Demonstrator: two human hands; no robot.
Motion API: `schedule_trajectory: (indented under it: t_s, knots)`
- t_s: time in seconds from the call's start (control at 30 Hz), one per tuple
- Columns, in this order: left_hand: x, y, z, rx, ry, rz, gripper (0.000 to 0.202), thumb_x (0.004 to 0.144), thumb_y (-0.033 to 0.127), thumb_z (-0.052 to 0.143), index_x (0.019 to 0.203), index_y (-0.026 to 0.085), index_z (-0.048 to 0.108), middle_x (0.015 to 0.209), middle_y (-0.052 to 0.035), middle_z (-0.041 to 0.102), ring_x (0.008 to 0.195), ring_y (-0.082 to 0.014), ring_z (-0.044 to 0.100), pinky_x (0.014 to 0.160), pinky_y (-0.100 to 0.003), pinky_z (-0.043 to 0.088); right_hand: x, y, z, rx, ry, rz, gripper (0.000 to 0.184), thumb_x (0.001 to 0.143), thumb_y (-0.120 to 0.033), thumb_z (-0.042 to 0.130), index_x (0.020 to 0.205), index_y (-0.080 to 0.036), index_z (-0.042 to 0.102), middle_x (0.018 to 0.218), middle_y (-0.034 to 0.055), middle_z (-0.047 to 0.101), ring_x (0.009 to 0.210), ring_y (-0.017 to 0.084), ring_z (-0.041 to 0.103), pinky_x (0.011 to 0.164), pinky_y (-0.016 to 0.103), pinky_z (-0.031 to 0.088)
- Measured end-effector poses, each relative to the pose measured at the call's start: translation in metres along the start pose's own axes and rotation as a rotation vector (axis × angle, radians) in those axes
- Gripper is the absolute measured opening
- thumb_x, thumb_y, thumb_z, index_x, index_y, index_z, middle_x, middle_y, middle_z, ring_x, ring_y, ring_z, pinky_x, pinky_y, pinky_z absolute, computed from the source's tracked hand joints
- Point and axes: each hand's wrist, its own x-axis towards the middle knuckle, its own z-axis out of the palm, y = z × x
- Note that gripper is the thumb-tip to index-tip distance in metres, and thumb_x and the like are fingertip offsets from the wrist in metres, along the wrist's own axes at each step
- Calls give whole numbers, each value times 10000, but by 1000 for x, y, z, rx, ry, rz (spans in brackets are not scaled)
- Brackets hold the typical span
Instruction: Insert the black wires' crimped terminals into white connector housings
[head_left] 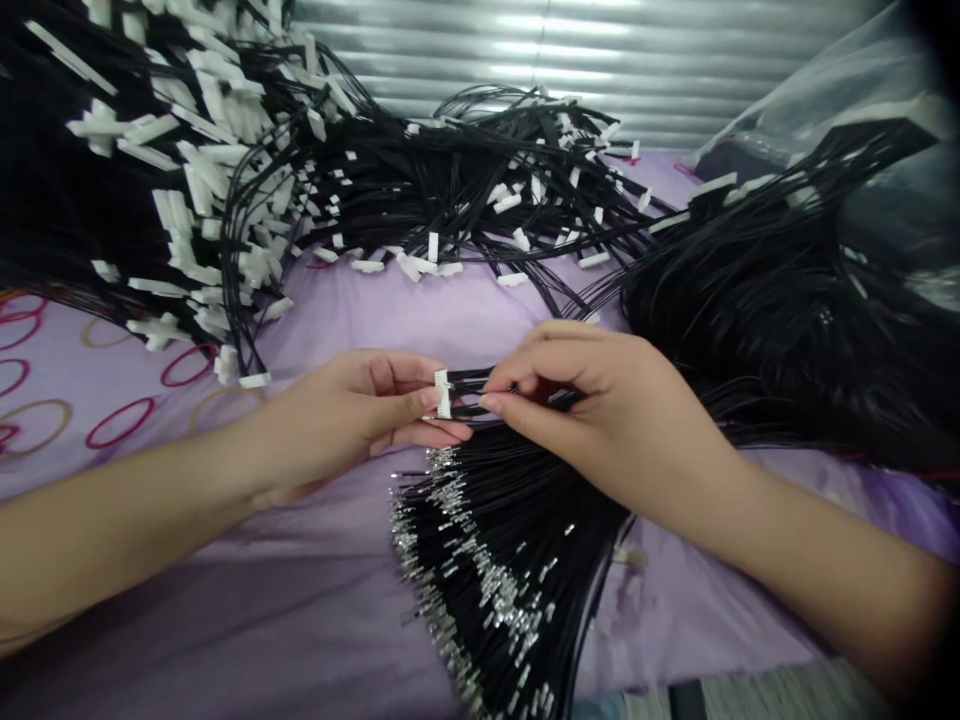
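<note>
Far left of the white connector housing (443, 394), a lilac cloth (315, 640) printed with red and gold rings (120, 422) lies under a heap of black wires with white connectors (187, 170), which spreads up and behind the housing. The left hand (352, 425) comes in from that side, thumb and fingers pressed together, pinching the housing, which stands upright between the two hands. Just right of the housing, the right hand (607, 420) pinches short black wires (469, 382) between thumb and forefinger, its other fingers curled nearby. Directly below and slightly right of the housing, a fan of black wires with bare crimped metal terminals (480, 570) lies on the cloth. Farther right sits a dense mass of black wires (772, 310), with a clear plastic bag (817, 90) beyond it, while a ribbed metal panel (600, 60) runs behind everything
</note>
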Motion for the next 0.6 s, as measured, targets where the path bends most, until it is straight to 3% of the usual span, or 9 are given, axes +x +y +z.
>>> schedule_trajectory:
  t_s: [0.1, 0.27, 0.47, 0.6]
  knots:
    - [0, 0, 0, 0, 11, -10, 85, 785, 136, 598, 843, 121, 658, 842, -20, 705, 761, -86, 689, 716, -114, 564, 1, 0, 0, -76, -34, -19, 93, 801, -158, 586, 715, -165, 619, 711, -16, 544, 671, 69, 492, 606, 186, 376]
    - [-1, 1, -1, -13, 17, -23, 92, 798, 131, 578, 848, 118, 654, 819, -30, 702, 762, -97, 691, 702, -116, 566, -2, -5, -1, -161, -15, -38, 70, 862, -168, 496, 832, -137, 552, 761, -4, 567, 657, 69, 491, 568, 187, 362]
    - [-1, 2, -1, -22, 13, -39, 90, 798, 106, 570, 832, 111, 654, 782, -29, 698, 736, -86, 688, 692, -111, 562, -5, -5, 1, -80, -67, -16, 103, 818, -147, 553, 753, -174, 628, 662, -63, 592, 589, 26, 500, 553, 158, 347]
    - [0, 2, -1, -32, 15, -26, 72, 772, 121, 610, 807, 141, 670, 772, -13, 702, 735, -94, 690, 696, -127, 567, -3, -2, 4, -88, -15, 48, 104, 773, -150, 584, 692, -180, 642, 624, -56, 591, 561, 41, 495, 542, 183, 341]
